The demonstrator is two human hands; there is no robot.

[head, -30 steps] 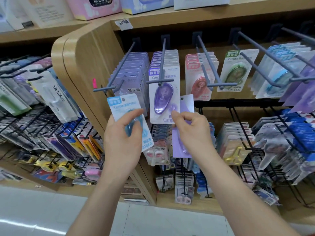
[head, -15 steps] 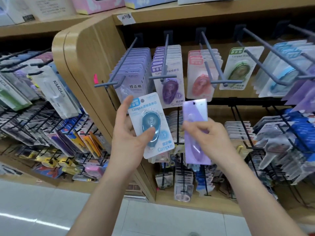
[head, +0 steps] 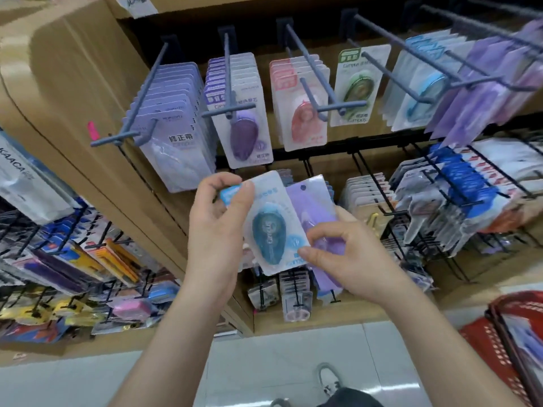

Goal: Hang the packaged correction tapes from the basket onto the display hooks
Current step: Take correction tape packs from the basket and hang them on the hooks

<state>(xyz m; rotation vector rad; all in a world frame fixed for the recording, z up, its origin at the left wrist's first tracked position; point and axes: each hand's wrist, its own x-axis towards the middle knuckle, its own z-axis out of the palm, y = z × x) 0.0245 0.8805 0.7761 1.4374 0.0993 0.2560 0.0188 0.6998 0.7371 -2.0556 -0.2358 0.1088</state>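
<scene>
Both packs have dropped below the hooks [head: 226, 114] (edges overlapping), left hand [head: 216, 230] gripping the blue pack [head: 271, 230], right hand [head: 349, 257] the purple pack [head: 314, 207].

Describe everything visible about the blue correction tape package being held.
The blue correction tape package is a clear plastic blister on a pale card with a blue header tab, holding a teal teardrop-shaped dispenser. It tilts, top toward the upper left, below the hooks. The left hand pinches its top; the right hand touches its lower corner. It overlaps the purple package behind.
</scene>
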